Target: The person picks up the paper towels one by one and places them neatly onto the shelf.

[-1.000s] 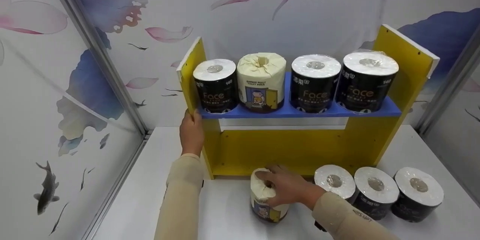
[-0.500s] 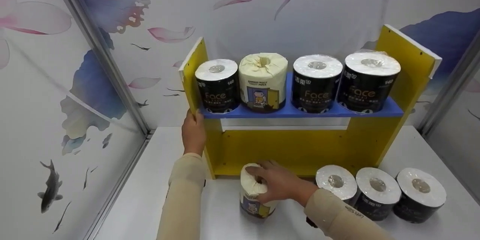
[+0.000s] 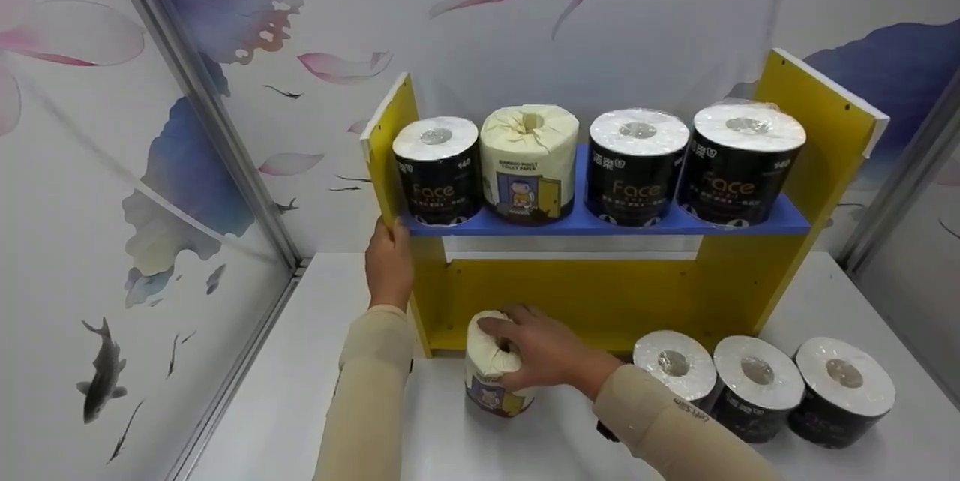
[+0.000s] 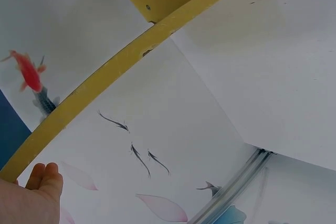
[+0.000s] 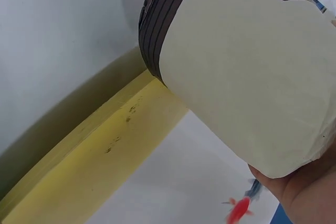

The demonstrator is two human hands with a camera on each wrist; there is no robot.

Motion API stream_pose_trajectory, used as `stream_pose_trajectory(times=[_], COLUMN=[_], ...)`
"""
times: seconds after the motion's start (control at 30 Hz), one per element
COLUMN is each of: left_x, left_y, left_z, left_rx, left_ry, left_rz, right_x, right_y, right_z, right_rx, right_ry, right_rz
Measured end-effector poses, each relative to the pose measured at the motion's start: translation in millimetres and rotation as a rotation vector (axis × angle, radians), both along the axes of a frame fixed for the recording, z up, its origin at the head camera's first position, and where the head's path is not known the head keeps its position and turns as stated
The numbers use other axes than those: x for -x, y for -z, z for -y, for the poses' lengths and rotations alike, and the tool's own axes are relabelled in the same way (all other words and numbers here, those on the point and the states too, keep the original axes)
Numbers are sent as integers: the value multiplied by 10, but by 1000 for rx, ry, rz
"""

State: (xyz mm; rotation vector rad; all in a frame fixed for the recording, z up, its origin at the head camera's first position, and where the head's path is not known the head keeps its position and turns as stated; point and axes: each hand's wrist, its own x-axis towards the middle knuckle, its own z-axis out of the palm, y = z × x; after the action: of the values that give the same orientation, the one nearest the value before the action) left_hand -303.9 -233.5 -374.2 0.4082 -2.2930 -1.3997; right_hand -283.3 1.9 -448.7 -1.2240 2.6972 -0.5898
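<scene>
My right hand (image 3: 544, 350) grips a cream-wrapped toilet paper roll (image 3: 495, 392) from above, in front of the rack's lower level. In the right wrist view that toilet paper roll (image 5: 247, 66) is tilted across the picture, its dark base near the yellow bottom board (image 5: 105, 150). Whether it touches the table cannot be told. My left hand (image 3: 389, 263) holds the left side panel of the yellow and blue shelf rack (image 3: 570, 293), just below the blue board. In the left wrist view, fingertips of the left hand (image 4: 39, 195) show beside the panel's yellow edge (image 4: 105, 77).
On the blue board (image 3: 622, 229) stand a cream roll (image 3: 529, 158) and several black-wrapped rolls (image 3: 637, 173). To the right on the white table (image 3: 255, 391) are three black-wrapped rolls (image 3: 757, 391). Patterned wall panels (image 3: 187, 166) enclose the table.
My right hand has moved the cream toilet paper roll left and a little toward the rack. My left hand keeps its hold on the side panel.
</scene>
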Motion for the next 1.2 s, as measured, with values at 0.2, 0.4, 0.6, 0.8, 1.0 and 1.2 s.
stream_pose_trajectory(times=[0.2, 0.4, 0.6, 0.8, 1.0, 1.2], left_x=[0, 0, 1, 2, 9, 10], left_y=[8, 5, 8, 5, 0, 7], left_z=[-4, 1, 3, -3, 0, -9], left_rx=[-4, -4, 2, -16, -5, -11], left_ry=[-2, -13, -18, -12, -31, -28], left_rz=[9, -1, -25, -26, -36, -25], right_x=[38, 94, 158, 225, 294, 372], right_y=[-29, -60, -94, -121, -126, -66], right_z=[91, 172, 230, 309, 403, 447], right_rx=[11, 37, 90, 102, 87, 96], right_ry=[19, 31, 23, 44, 76, 75], right_rz=[-9, -32, -65, -45, -22, -71])
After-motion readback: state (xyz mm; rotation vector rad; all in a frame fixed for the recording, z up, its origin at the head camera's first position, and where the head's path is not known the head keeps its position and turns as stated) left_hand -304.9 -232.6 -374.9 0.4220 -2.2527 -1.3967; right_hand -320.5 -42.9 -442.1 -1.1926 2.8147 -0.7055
